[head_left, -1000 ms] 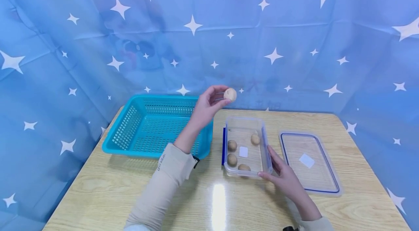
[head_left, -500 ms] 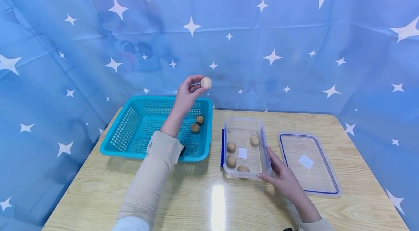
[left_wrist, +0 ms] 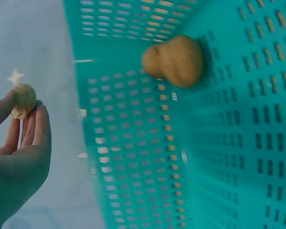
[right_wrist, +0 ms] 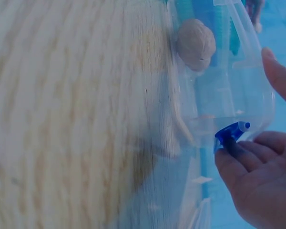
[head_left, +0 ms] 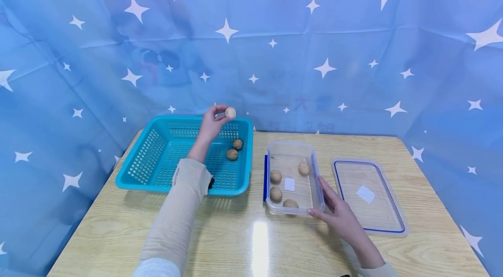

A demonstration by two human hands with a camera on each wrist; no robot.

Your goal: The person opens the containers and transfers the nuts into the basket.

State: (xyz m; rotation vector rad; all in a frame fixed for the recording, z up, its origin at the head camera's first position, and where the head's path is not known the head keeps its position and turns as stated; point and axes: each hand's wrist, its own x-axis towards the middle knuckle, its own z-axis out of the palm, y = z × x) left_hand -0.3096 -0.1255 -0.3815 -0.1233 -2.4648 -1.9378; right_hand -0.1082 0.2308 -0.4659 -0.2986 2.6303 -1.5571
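In the head view, the left hand [head_left: 212,126] is at centre, its fingers and thumb pinching a pale walnut [head_left: 230,113] above the far side of a turquoise perforated plastic basket [head_left: 178,155]. Two brown walnuts [head_left: 232,155] lie in the basket's right part. Writing [head_left: 175,176] runs along the beige sleeve [head_left: 169,220], too small to read. Right of centre stands a clear plastic container [head_left: 288,161] with a blue side latch [head_left: 265,179], four loose walnuts [head_left: 276,194] and a square white label [head_left: 289,184]. The right hand [head_left: 339,216], well apart from the left, grips its lower right corner. Further right, a blue-sealed lid [head_left: 365,176] lies on the wood-grain table [head_left: 98,224], bearing another white label [head_left: 365,193]. Faint characters [head_left: 301,103] show low on the starred blue backdrop [head_left: 251,50], mostly illegible. In the left wrist view, the pinched walnut is at the left edge, outside the basket's rim, and the basket's pair appears at upper centre, one overlapping the other. In the right wrist view, the thumb is at the container's rim at upper right, the fingers by a dark blue latch [right_wrist: 229,133] at lower right, with one walnut inside near the top.
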